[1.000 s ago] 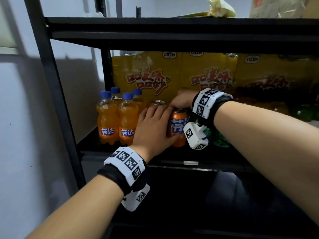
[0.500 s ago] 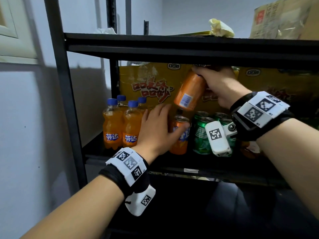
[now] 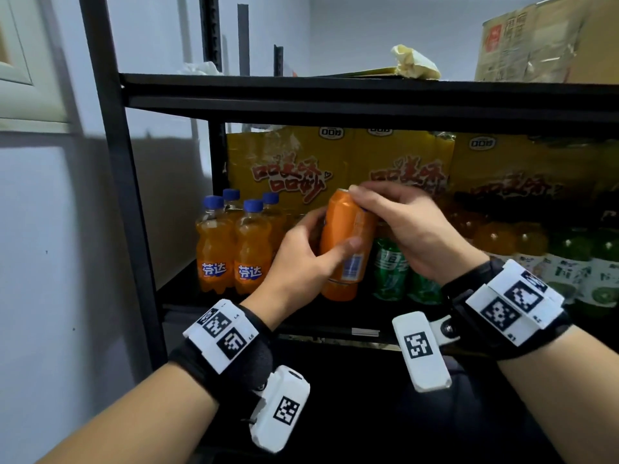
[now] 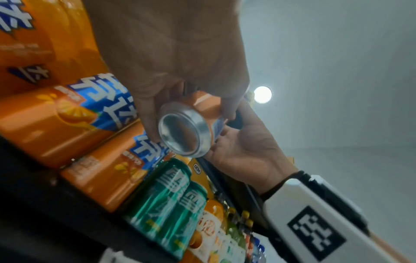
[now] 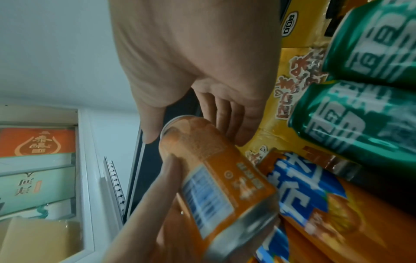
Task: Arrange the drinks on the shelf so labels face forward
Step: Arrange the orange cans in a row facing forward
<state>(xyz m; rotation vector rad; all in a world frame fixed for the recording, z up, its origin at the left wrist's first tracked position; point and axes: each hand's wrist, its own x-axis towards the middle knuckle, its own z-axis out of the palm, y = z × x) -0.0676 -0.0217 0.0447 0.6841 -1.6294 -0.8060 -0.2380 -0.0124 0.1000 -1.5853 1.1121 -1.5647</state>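
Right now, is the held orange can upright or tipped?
Tipped: the can leans, top left, off the shelf, barcode facing the camera.

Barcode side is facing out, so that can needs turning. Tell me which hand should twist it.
Right. The right hand pinches the orange can at its top rim, free to twist; the left hand wraps the body, steadying it.

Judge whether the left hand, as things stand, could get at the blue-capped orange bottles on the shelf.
Probably not straight away: the left hand grips the orange can, which the right hand also holds. The orange bottles stand just left of it at the shelf front, with nothing between, so once freed it likely could.
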